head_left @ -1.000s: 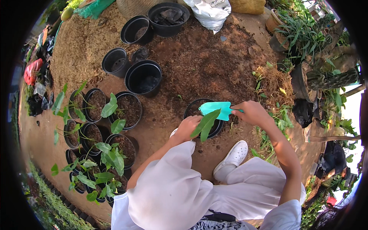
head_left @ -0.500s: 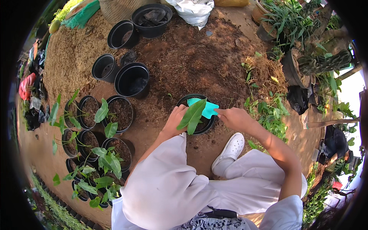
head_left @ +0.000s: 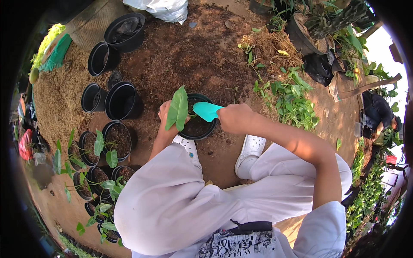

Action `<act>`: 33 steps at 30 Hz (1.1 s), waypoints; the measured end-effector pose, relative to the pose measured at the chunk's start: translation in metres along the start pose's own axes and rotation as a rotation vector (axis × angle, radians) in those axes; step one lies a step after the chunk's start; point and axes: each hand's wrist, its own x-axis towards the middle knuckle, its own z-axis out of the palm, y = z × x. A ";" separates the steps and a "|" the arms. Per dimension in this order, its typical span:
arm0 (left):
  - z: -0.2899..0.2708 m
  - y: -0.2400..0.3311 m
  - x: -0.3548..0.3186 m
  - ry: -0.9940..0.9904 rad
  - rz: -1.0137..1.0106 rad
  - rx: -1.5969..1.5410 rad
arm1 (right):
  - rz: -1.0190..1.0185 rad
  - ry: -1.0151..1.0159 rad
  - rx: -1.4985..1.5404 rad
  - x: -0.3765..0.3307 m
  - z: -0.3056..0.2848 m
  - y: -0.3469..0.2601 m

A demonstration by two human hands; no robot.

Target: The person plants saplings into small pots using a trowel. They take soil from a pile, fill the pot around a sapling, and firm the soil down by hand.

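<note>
My right hand [head_left: 235, 119] is closed round the handle end of a turquoise hand trowel [head_left: 207, 111]. The trowel's blade lies over the opening of a round black plant pot [head_left: 202, 136], which holds dark soil. My left hand [head_left: 164, 115] is at the pot's left side, its fingers bent. A large green leaf [head_left: 177, 109] of a young plant stands in front of that hand and hides most of the grip. One fingertip shows just right of the leaf, close to the stem. What the left fingers hold is hidden.
Several soil-filled pots with leafy seedlings [head_left: 117, 142] stand at the left. Beyond them are black pots [head_left: 123, 101] without plants. Loose dark soil [head_left: 185, 56] covers the ground ahead. Pulled vines [head_left: 297, 101] lie at the right. My white clogs [head_left: 251, 150] flank the pot's near side.
The view has shifted, so the surroundings sit further left. The trowel blade has drawn out from behind the leaf and now shows whole. The leaf stands more upright, left of the blade.
</note>
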 end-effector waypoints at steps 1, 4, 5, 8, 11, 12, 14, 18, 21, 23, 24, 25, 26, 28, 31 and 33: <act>-0.006 0.006 0.000 -0.045 -0.002 -0.016 | -0.021 -0.015 0.007 -0.004 -0.014 -0.004; -0.002 0.001 0.004 0.019 0.102 -0.002 | -0.038 0.020 0.044 -0.002 -0.022 -0.004; -0.002 0.003 0.004 0.014 0.083 -0.059 | -0.035 0.043 0.057 -0.003 -0.020 -0.003; 0.000 0.005 0.005 0.018 -0.014 -0.264 | -0.019 0.019 0.019 -0.006 -0.002 -0.007; 0.003 0.010 0.004 0.044 -0.142 -0.457 | 0.005 -0.020 0.031 -0.016 -0.004 -0.015; 0.002 0.016 0.004 0.049 -0.152 -0.474 | 0.005 -0.029 0.034 -0.021 -0.011 -0.016; 0.003 0.016 0.006 0.046 -0.155 -0.429 | 0.013 -0.043 0.039 -0.031 -0.028 -0.018; 0.012 0.000 0.001 0.026 -0.255 -0.474 | 0.021 -0.013 0.031 -0.021 -0.005 -0.017; 0.010 0.009 0.004 0.004 -0.276 -0.528 | 0.029 -0.054 0.074 -0.022 -0.004 -0.017; 0.009 0.012 0.003 0.002 -0.236 -0.480 | 0.031 -0.058 0.103 -0.030 -0.028 -0.016; 0.010 0.012 0.003 0.001 -0.205 -0.450 | 0.029 -0.020 0.093 -0.032 -0.031 -0.016; 0.009 0.010 0.003 0.004 -0.175 -0.415 | 0.022 0.020 0.083 -0.034 -0.033 -0.017; 0.013 0.000 0.002 0.029 -0.117 -0.340 | 0.022 0.060 0.070 -0.035 -0.035 -0.018; 0.024 -0.026 -0.001 0.079 0.000 -0.189 | 0.022 -0.018 0.063 -0.029 -0.022 -0.026; 0.018 -0.003 0.001 0.005 -0.313 -0.495 | 0.047 -0.108 0.118 -0.019 -0.018 -0.035; 0.018 -0.005 0.004 0.009 -0.219 -0.373 | 0.079 -0.241 0.211 -0.018 -0.037 -0.037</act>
